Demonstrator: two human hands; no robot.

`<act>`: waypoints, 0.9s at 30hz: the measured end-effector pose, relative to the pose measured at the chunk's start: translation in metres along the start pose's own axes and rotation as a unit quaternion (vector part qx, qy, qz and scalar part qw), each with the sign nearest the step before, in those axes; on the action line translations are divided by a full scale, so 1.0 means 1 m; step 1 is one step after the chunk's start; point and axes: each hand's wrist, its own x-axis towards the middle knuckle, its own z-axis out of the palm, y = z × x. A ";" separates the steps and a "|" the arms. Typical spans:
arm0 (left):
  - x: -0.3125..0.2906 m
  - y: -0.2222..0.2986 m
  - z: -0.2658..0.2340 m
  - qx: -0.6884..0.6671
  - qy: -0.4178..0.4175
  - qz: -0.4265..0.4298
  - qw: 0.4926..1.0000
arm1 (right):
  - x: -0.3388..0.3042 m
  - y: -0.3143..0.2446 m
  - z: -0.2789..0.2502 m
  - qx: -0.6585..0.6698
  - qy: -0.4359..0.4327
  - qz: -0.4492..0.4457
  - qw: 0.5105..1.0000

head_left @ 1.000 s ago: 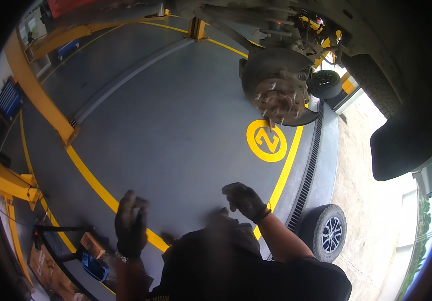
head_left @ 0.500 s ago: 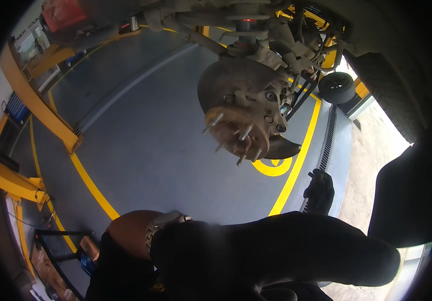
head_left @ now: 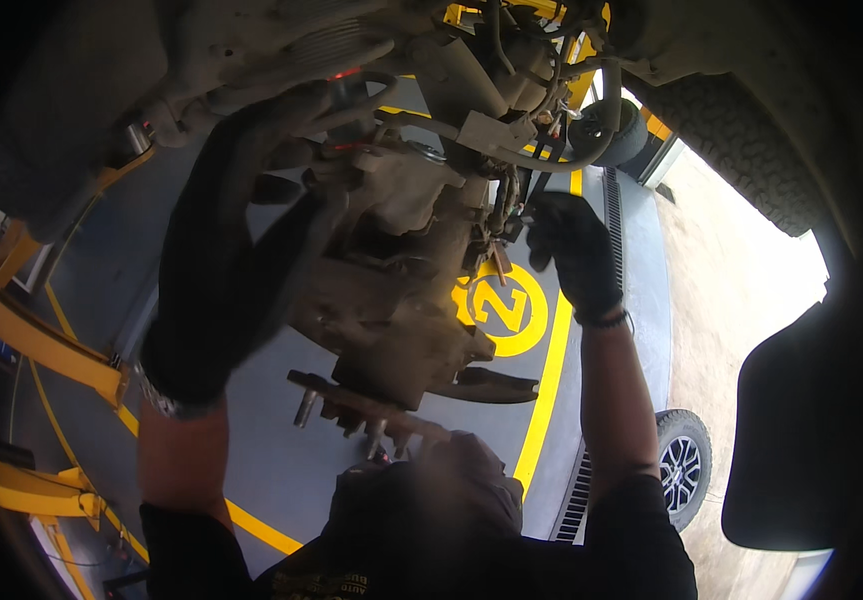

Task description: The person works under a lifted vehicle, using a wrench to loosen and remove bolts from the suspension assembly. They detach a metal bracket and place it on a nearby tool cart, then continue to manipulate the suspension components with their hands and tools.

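My left hand [head_left: 226,215], in a black glove, is raised against the upper suspension of a lifted vehicle. Its fingers are stretched out with the thumb apart, beside the top of the steering knuckle [head_left: 401,190]. My right hand [head_left: 573,245], also gloved in black, is beside the knuckle's right side near hanging cables [head_left: 507,205]. Its fingers are curled, and a small piece at their tips is too unclear to name. Below the knuckle, the rusty wheel hub [head_left: 361,400] shows its bare studs pointing down toward me. A thin dust shield [head_left: 496,387] sticks out to the right.
Overhead runs the vehicle's dusty underbody, with a tyre [head_left: 731,150] at the upper right. A dark mudflap [head_left: 791,430] hangs at right. A wheel [head_left: 684,470] stands beyond my right forearm. Yellow lift arms [head_left: 41,330] reach in from the left. A floor drain [head_left: 576,495] borders the bay.
My left arm, stretched across the lower front before, is now raised to the suspension. My right hand has risen to the knuckle's side. The view has moved closer over the hub.
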 end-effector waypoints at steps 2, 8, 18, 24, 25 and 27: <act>0.030 -0.015 0.009 0.053 -0.078 -0.066 0.993 | 0.047 -0.001 0.002 -0.170 -0.041 -0.188 0.967; 0.050 -0.045 0.023 0.105 -0.251 -0.053 0.961 | 0.135 -0.030 0.036 -0.283 -0.209 -0.392 0.850; 0.042 -0.062 0.038 0.130 -0.212 0.017 0.969 | 0.176 -0.037 0.024 -0.243 -0.416 -0.192 0.855; 0.036 -0.066 0.037 0.200 -0.203 0.051 0.957 | 0.178 -0.046 0.030 -0.285 -0.447 -0.250 0.810; 0.036 -0.067 0.038 0.211 -0.201 0.062 0.955 | 0.178 -0.046 0.031 -0.309 -0.434 -0.275 0.800; 0.036 -0.067 0.039 0.209 -0.195 0.065 0.956 | 0.189 -0.029 0.032 -0.355 -0.359 -0.464 0.727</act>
